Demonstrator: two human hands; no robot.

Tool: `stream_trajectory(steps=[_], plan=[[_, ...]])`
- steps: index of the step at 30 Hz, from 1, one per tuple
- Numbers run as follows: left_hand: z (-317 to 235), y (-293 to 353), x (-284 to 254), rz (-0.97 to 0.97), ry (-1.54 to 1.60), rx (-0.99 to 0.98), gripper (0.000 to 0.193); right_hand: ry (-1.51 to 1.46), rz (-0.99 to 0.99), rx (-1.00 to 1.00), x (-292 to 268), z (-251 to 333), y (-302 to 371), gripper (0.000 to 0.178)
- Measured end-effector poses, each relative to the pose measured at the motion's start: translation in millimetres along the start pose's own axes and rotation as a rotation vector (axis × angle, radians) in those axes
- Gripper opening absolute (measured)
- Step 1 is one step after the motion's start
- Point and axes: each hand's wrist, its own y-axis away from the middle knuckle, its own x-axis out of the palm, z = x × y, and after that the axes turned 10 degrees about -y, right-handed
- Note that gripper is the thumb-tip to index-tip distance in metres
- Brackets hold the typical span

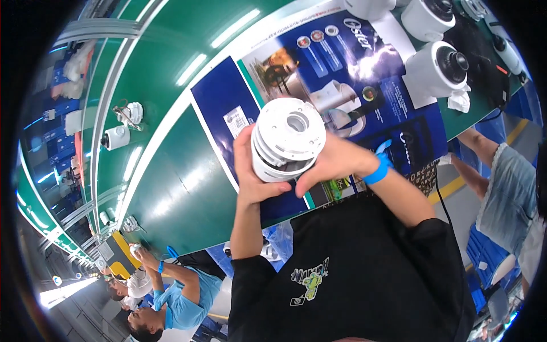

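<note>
Between my two hands is a white cylindrical housing [289,134], held above a blue printed cardboard sheet. Its round top part has a hole in it and several small holes around it. A dark gap shows on the near side, between this top part and the lower cylinder. My left hand [249,176] wraps round the left side, thumb pointing inward along the bottom. From the right, my right hand [333,162] grips the housing, its thumb near the lower edge; its other fingers are mostly hidden behind the part. A blue band [380,168] circles my right wrist.
The cardboard sheet [219,97] lies on a green table [182,185]. White camera-like units [436,68] and a crumpled white tissue [458,100] are at the far right. A wired white part [130,115] and a small white cylinder [115,138] lie far left. Other people are on both sides.
</note>
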Motion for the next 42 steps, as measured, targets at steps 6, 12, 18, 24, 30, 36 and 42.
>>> stream_trajectory(steps=[6,12,18,24,30,36,42], plan=[[-34.9,-22.2,-15.0,-0.052,-0.470,0.350,0.116,-0.033,0.014,-0.067,2.3,-4.3,-1.3,0.098],[-118.0,-81.9,20.3,0.757,-0.994,0.517,0.060,0.295,0.075,-0.181,-4.5,-1.9,1.3,0.085],[-131.9,-64.4,30.9,0.409,-1.129,0.466,0.054,0.534,-0.272,-0.497,6.9,8.0,-2.6,0.090],[-124.8,-71.9,33.6,0.143,-1.060,0.438,0.054,0.644,-0.435,-0.464,6.1,7.4,2.6,0.096],[-99.6,-52.2,53.3,-0.033,-1.117,0.400,0.049,0.687,-0.554,-0.422,16.0,-4.2,5.5,0.096],[-98.5,-52.2,55.9,-0.003,-1.313,0.363,0.046,0.796,-0.624,-0.492,17.0,-5.5,7.0,0.096],[-86.3,-53.0,54.0,0.067,-1.102,0.397,0.040,0.737,-0.608,-0.539,15.0,-11.2,3.7,0.094]])
